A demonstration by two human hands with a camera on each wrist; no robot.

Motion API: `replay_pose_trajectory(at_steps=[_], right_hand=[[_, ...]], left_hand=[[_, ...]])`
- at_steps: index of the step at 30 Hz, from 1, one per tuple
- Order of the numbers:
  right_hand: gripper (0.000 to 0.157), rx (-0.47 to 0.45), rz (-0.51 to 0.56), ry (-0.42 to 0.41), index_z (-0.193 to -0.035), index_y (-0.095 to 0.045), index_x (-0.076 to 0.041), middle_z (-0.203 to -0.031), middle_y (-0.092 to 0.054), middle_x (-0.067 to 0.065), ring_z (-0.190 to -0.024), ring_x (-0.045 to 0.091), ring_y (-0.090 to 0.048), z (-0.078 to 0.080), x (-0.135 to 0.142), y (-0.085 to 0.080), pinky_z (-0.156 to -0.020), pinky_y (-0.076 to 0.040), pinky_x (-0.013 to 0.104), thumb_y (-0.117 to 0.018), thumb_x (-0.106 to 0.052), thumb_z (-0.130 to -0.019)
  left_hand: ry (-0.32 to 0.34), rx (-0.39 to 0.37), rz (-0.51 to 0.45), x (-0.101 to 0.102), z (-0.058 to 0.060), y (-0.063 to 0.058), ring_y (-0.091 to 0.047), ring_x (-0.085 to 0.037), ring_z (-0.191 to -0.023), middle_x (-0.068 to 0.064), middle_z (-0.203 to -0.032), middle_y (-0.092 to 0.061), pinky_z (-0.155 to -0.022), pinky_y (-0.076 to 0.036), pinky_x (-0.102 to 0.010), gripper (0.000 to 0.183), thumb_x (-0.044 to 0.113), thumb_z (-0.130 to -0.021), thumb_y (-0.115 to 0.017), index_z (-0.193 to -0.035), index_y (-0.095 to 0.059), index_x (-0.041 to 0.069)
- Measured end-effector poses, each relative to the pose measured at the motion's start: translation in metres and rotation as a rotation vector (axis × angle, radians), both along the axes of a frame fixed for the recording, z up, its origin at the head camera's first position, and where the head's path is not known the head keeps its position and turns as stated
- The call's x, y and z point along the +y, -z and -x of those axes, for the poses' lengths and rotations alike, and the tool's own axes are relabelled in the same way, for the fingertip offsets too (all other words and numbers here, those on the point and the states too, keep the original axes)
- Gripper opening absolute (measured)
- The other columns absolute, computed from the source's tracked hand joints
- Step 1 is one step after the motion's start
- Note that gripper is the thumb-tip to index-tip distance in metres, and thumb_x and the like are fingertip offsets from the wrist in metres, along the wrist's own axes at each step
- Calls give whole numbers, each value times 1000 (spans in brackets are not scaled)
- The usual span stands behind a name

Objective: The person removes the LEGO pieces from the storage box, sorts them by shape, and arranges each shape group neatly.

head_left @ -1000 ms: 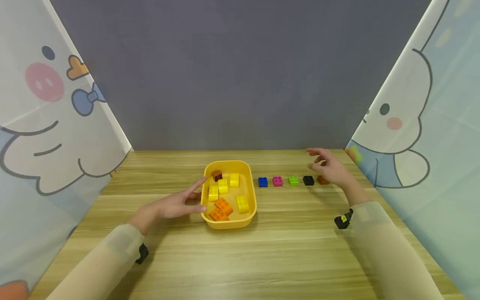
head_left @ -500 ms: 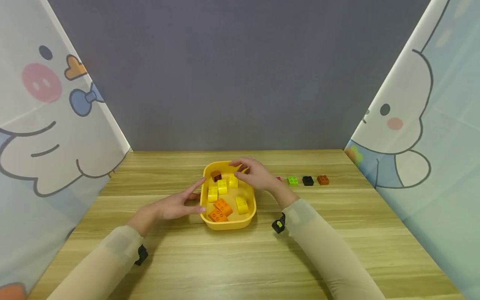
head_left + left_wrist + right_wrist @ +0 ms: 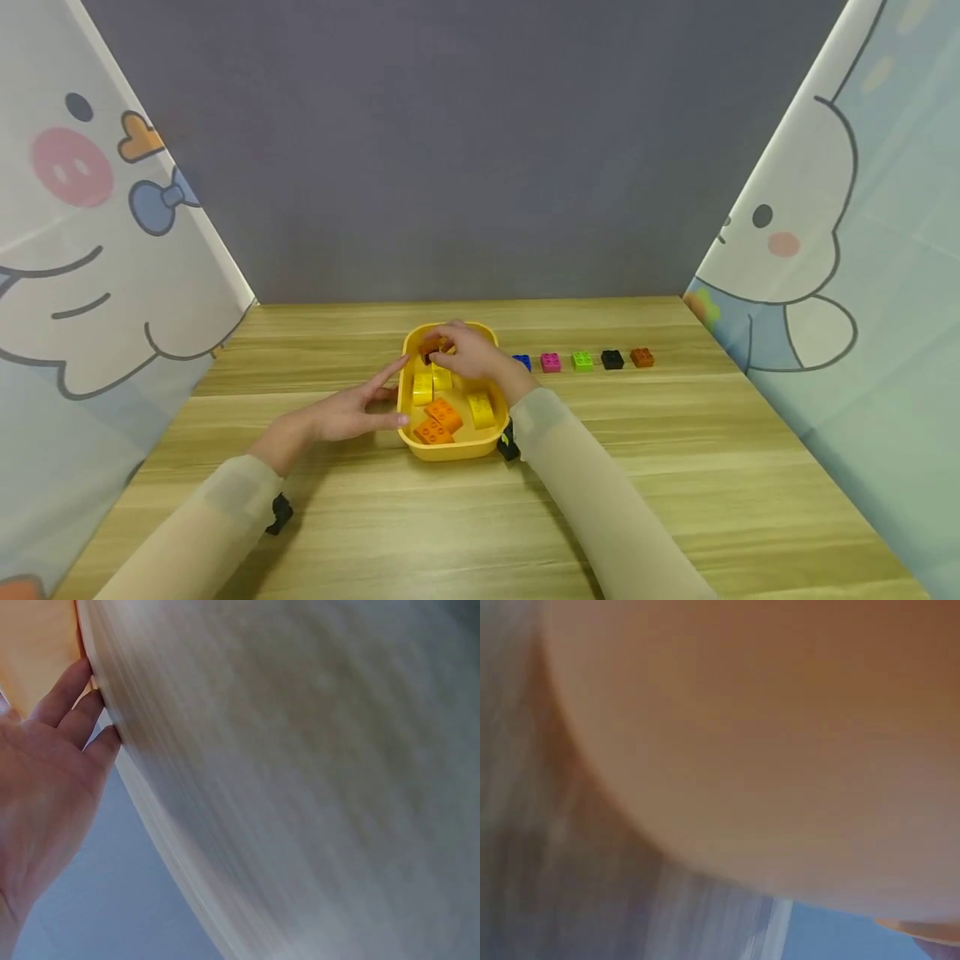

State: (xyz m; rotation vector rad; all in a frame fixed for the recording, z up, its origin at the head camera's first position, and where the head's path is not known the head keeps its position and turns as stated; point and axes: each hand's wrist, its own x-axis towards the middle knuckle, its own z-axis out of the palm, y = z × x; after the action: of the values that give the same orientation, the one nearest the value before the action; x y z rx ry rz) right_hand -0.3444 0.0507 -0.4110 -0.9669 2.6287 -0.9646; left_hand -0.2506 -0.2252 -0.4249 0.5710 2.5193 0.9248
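Note:
A yellow tray (image 3: pixel 450 453) stands on the table with several bricks in it. My left hand (image 3: pixel 347 414) lies at its left side, fingers spread, thumb and index finger at the rim. In the left wrist view, the left hand (image 3: pixel 52 765) has its fingertips along the tray's wall (image 3: pixel 37 645). My right hand (image 3: pixel 474 354) reaches over the tray's back part, its thumb and fingertips around a brown brick (image 3: pixel 429 346). I cannot tell whether they pinch it. The tray's blurred outer wall (image 3: pixel 742 765) fills most of the right wrist view, hiding the right fingers.
Two orange bricks (image 3: pixel 444 415) and several yellow bricks (image 3: pixel 481 410) lie in the tray. Right of it, a row holds blue (image 3: pixel 522 362), pink (image 3: pixel 551 362), green (image 3: pixel 582 360), black (image 3: pixel 612 359) and brown (image 3: pixel 642 357) bricks. A dark panel (image 3: pixel 465 167) rises behind the table.
My right hand has swept left from above the far right end of the brick row into the tray, to the brown brick. The left hand stays at the rim.

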Motion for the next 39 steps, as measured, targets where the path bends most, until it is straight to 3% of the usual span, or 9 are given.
replay_pose_trajectory(at_steps=[8, 12, 19, 22, 29, 39], right_hand=[[48, 57, -132, -65, -162, -55, -20, -171, -48, 8, -162, 31, -41, 0, -2, 3, -135, -32, 51, -60, -20, -114], [54, 50, -168, -83, -167, -49, -20, -174, -44, 7, -165, 32, -35, 1, -3, 3, -137, -28, 51, -59, -16, -114], [48, 9, -141, -87, -160, -58, -15, -155, -47, 12, -140, 27, -53, -2, -4, 3, -126, -45, 44, -63, -15, -112], [40, -7, -121, -76, -151, -64, -14, -150, -47, 12, -136, 26, -54, -3, -4, 3, -124, -46, 44, -64, -16, -111], [29, -27, -67, -122, -139, -64, -9, -136, -72, 6, -131, 23, -64, -1, -6, 5, -121, -50, 40, -65, -10, -110], [16, -24, -28, -85, -122, -67, -11, -121, -73, 4, -112, 18, -66, 1, -8, 7, -109, -56, 36, -72, -8, -107]], left_hand=[[2, 19, 1, 0, -1, 1, -39, -53, -159, -21, -171, -47, -125, -24, -83, 102, 62, -104, -67, -176, 3, 45], [-1, 10, -8, -1, -1, 2, -39, -54, -159, -21, -172, -46, -124, -24, -83, 103, 62, -104, -68, -176, 3, 45], [-5, -2, -10, -1, -1, 1, -40, -53, -159, -22, -171, -46, -124, -25, -83, 103, 63, -103, -68, -176, 3, 46], [-4, -1, -10, -1, -1, 0, -40, -53, -159, -22, -172, -46, -124, -25, -83, 103, 63, -103, -68, -176, 3, 46], [-3, 1, -13, 0, -1, 0, -40, -54, -159, -23, -171, -45, -125, -25, -82, 103, 63, -103, -68, -176, 2, 45], [2, -6, -18, -1, -1, -1, -39, -55, -159, -23, -171, -45, -124, -27, -83, 103, 62, -104, -68, -177, 3, 42]])
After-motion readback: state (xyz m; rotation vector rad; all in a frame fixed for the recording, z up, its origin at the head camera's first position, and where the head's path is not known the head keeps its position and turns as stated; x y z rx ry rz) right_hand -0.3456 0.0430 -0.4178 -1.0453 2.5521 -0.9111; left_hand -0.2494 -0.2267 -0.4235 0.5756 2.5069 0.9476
